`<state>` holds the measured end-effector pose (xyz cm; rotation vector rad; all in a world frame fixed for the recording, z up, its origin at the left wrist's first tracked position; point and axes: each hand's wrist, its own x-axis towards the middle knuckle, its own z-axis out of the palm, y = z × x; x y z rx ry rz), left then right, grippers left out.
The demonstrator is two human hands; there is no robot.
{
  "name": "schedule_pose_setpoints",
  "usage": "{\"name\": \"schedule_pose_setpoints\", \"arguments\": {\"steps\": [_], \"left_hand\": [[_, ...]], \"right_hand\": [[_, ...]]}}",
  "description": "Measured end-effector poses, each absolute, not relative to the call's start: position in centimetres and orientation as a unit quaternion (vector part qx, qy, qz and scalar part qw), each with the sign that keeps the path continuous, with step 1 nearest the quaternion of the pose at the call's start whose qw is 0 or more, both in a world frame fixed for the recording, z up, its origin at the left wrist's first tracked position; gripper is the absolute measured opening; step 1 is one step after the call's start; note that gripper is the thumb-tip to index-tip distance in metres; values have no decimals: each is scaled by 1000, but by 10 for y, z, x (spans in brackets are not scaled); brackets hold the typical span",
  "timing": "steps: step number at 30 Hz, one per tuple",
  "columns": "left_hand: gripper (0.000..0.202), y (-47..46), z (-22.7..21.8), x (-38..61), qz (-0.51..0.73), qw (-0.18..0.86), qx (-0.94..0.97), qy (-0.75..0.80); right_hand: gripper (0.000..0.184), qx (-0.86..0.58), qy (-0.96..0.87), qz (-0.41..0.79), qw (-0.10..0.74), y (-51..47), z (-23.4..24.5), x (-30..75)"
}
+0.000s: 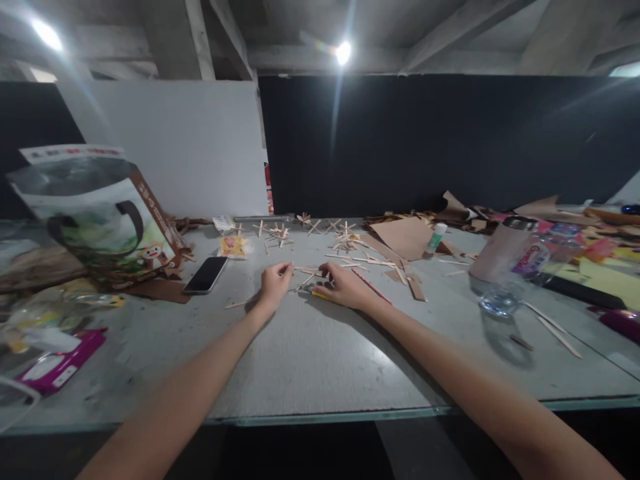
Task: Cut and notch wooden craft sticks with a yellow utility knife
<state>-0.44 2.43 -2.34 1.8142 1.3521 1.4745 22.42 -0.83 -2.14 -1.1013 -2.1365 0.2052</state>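
Both my hands rest on the grey table (310, 353) near its middle. My left hand (275, 283) is curled, its fingertips pinching one end of a thin wooden stick (306, 270). My right hand (343, 285) is closed too, with its fingers on the other end of that stick and over a small yellow tool (318, 294) lying under it. Several loose wooden sticks (350, 257) and small star-shaped stick crosses (280, 233) lie just beyond the hands. A red pencil-like stick (373, 288) lies by my right wrist.
A black phone (205, 275) lies left of the hands, and a large printed bag (95, 213) stands at far left. Cardboard pieces (403, 237), a glue stick (437, 238), a metal flask (503, 250) and a glass (500, 300) are to the right. A pink packet (57, 367) lies front left.
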Motion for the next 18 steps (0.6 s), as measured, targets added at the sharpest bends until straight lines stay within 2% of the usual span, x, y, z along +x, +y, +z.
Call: {"name": "schedule_pose_setpoints", "arguments": {"steps": [2,7,14,18], "left_hand": [[30,30,-27,-9,539,232,633,505],[31,38,-35,-14,550,273,587,529],[25,42,-39,-14,525,344,562,538],[39,44,-42,-12,514,391,546,534]], "right_hand": [[42,-424,-834,75,345,-7,-22,226],[25,-394,-863,56,310,-5,-19,230],[37,-365,-887,20,282,-10,-13,229],[44,-360,-894,0,267,-12,-12,230]]}}
